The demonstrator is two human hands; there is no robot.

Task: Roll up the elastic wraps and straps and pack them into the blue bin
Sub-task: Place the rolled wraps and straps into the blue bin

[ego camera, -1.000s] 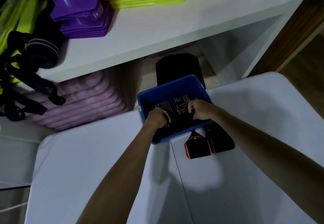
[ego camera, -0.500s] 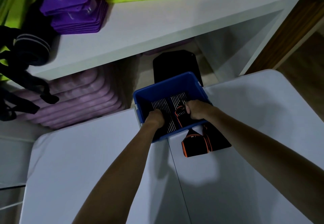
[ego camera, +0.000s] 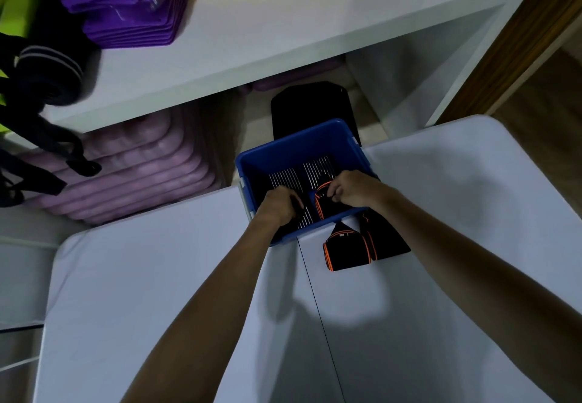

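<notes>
In the head view, the blue bin [ego camera: 302, 147] sits at frame centre; inside it the left hand [ego camera: 280, 204] curls onto a striped black wrap [ego camera: 285, 179], and the right hand [ego camera: 352, 188] pinches an orange-edged strap [ego camera: 324, 204]. Two more orange-trimmed straps [ego camera: 349, 248] lie on the white table [ego camera: 157, 276] just below the bin. They look light, soft and springy, so a rolled one is best gripped around its middle to stop it unrolling.

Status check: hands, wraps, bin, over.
Both hands in blue bin. Right hand grips orange-trimmed wrap; left hand on striped wrap. Two wraps wait outside.
</notes>
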